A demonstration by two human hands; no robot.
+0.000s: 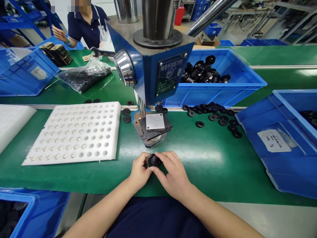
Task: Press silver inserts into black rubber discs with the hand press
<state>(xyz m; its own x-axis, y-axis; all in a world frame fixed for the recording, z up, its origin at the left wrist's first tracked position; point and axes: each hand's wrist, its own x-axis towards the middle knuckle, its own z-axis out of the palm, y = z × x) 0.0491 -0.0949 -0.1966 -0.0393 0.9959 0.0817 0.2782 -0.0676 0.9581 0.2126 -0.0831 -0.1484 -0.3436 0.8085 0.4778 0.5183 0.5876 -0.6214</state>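
Both my hands meet low over the green bench, just in front of the press. My left hand (139, 171) and my right hand (173, 173) pinch one small black round part (153, 160) between their fingertips. The blue hand press (153, 71) stands right behind, with a square metal plate (155, 121) on its base. To the left lies a white foam tray (76, 132) with rows of holes; many of the left ones hold small shiny pieces. Loose black round parts (218, 115) are scattered to the right of the press.
A blue bin (237, 87) full of black parts sits behind the loose ones. Another blue bin (284, 145) stands at the right edge, one more (22, 74) far left. A plastic bag of dark parts (84, 76) lies behind the tray. Another person in a dark shirt (84, 26) works opposite.
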